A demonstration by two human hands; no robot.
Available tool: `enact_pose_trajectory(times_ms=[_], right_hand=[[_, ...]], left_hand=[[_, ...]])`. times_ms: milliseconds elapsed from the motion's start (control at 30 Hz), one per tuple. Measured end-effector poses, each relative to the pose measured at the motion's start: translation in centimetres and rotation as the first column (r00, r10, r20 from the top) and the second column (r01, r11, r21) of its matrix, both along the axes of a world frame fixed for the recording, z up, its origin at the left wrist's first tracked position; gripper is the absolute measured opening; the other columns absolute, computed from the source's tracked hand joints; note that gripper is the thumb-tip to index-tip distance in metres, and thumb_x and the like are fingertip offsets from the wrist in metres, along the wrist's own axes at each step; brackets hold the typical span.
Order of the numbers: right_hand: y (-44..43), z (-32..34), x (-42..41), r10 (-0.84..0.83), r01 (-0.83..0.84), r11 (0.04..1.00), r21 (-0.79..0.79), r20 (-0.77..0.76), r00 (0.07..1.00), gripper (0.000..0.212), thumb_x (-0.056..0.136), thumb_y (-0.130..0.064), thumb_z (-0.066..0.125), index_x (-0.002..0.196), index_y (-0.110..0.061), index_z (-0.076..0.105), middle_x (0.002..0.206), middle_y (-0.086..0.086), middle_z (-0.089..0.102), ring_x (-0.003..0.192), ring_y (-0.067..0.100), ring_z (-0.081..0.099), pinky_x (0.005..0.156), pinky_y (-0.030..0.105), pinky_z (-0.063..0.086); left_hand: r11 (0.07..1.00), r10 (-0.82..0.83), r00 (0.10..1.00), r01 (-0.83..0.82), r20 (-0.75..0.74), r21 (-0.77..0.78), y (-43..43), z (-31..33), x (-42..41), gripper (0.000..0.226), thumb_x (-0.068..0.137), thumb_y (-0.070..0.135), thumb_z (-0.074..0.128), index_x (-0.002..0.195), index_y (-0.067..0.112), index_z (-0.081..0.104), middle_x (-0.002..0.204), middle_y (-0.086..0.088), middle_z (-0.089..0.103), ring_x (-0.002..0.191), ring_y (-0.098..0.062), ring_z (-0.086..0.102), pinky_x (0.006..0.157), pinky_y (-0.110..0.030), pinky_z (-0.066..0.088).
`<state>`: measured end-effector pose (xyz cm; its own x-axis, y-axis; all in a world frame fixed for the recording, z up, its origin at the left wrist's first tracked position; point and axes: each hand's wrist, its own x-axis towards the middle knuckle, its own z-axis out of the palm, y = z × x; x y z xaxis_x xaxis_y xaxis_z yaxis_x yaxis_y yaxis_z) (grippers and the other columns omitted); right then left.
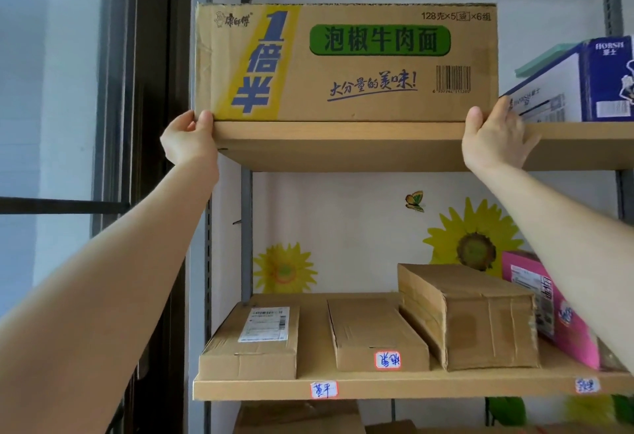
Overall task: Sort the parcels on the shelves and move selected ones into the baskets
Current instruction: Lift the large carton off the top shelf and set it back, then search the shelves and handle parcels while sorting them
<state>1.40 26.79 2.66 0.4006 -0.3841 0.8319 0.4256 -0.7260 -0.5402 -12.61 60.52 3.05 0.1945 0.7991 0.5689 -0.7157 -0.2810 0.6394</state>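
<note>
A large brown noodle carton (346,63) with a green label and blue print stands on the upper shelf (343,145). My left hand (190,140) grips its lower left corner, thumb on the front face. My right hand (494,138) holds its lower right corner, fingers wrapped round the side. On the lower shelf (377,389) lie a flat carton with a shipping label (254,341), a plain flat carton (374,334), a taped brown box (473,317) leaning on it, and a pink box (549,310). No basket is in view.
A blue and white box (583,87) with a teal one behind it stands right of the noodle carton. Grey metal uprights (246,227) frame the shelves. A dark window frame (154,90) is at the left. More cartons (298,416) show below.
</note>
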Motion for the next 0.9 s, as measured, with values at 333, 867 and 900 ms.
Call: enact_pose_trajectory(times_ms=[333, 867, 900], right_hand=[[0.5, -3.6, -3.0, 0.31, -0.316, 0.947, 0.066, 0.081, 0.947, 0.049, 0.097, -0.026, 0.038, 0.142, -0.009, 0.031, 0.152, 0.009, 0.028, 0.141, 0.023, 0.024, 0.115, 0.036, 0.018], [18.1, -23.7, -10.5, 0.652, -0.874, 0.482, 0.06, -0.691, 0.312, 0.029, 0.098, -0.019, 0.028, 0.078, -0.015, 0.049, 0.071, -0.004, 0.04, 0.058, 0.01, 0.034, 0.048, 0.022, 0.029], [18.4, -24.1, -10.5, 0.643, -0.871, 0.487, 0.071, -0.704, 0.302, 0.029, 0.099, -0.019, 0.028, 0.095, -0.012, 0.056, 0.079, -0.002, 0.046, 0.061, 0.01, 0.037, 0.05, 0.021, 0.03]], left_hand=[[0.999, -0.003, 0.989, 0.01, -0.149, 0.046, -3.2, -6.2, -2.4, 0.029, 0.089, 0.022, 0.054, 0.116, 0.015, 0.058, 0.109, -0.002, 0.063, 0.101, -0.012, 0.059, 0.092, -0.03, 0.048], [0.962, 0.257, 0.508, -0.051, -0.822, 0.269, -0.9, -25.5, -3.5, 0.027, 0.086, 0.031, 0.057, 0.069, 0.01, 0.055, 0.068, 0.0, 0.053, 0.07, -0.017, 0.051, 0.048, -0.019, 0.029], [0.961, 0.259, 0.511, -0.049, -0.82, 0.273, -0.9, -25.6, -3.5, 0.026, 0.086, 0.03, 0.057, 0.068, 0.012, 0.051, 0.065, 0.003, 0.049, 0.064, -0.013, 0.049, 0.046, -0.018, 0.028]])
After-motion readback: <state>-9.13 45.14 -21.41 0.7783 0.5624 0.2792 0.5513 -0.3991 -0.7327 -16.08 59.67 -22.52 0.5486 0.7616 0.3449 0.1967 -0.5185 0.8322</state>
